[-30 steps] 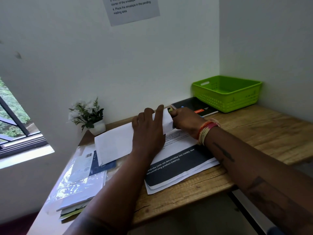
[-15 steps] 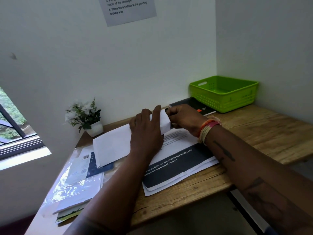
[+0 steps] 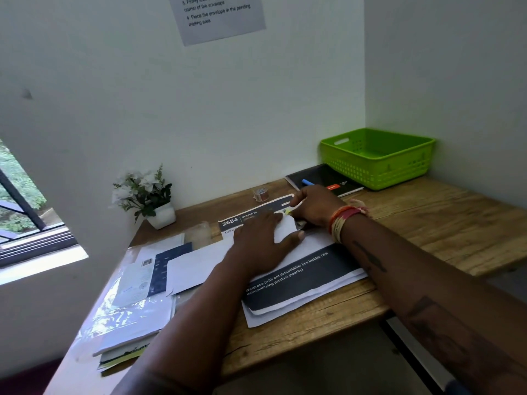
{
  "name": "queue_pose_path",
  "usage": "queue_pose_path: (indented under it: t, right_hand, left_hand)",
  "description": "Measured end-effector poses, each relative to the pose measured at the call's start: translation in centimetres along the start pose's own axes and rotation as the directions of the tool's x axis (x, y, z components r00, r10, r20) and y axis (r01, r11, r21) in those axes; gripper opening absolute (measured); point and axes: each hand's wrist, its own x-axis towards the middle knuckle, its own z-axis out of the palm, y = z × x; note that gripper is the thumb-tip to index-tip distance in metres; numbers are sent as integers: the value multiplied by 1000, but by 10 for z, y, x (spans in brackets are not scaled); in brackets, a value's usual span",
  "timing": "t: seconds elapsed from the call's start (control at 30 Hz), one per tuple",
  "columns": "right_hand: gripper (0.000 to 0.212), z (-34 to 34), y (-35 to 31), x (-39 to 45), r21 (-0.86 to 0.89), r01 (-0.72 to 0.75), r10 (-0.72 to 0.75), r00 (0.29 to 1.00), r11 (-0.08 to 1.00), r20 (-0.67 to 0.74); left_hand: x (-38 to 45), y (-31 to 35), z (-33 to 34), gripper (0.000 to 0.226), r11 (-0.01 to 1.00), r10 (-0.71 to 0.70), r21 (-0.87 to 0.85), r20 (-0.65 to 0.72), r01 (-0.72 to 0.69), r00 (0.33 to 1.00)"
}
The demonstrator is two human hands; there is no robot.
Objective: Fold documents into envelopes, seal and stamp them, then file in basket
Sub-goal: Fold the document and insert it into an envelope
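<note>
From the head camera, the left hand [image 3: 263, 240] lies flat with straight fingers pressing on the white paper envelope [image 3: 196, 265], which rests on the printed dark-banded documents [image 3: 299, 280] on the wooden desk [image 3: 427, 223]. Just past those fingertips, the right hand [image 3: 315, 208] curls its fingers to pinch the envelope's far corner, where a small yellowish bit shows. Beyond the right fingers lie a black notebook [image 3: 328, 179] and the green plastic basket [image 3: 376, 158], with a small tape roll [image 3: 261, 194] near.
</note>
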Motion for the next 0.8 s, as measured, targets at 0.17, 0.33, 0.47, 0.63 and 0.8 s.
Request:
queue_pose_path:
  t: [0.17,0.33,0.47,0.63,0.8]
  right_hand:
    - [19,-4,-3,-2,-120,31,-32,999,992,-4]
    - [11,-2,-4,-6,106,-56,47,995,993,86]
    - [5,-1,-5,-4,-82,67,-61,996,994,67]
    - [6,-2,-10,-7,-334,173,-135,982,927,134]
    - [26,-8,-6,-5,-381,126,-85,989,916,123]
  left_hand:
    - [0,-1,-1,51,999,46,-13,69,-45,997]
    - [1,0,-1,53,999,47,2,154,-48,987]
    - [0,-1,-2,65,997,-1,-75,187,16,982]
    - [3,1,0,59,999,37,2,159,-38,987]
    - [8,1,0,56,997,24,60,218,-38,976]
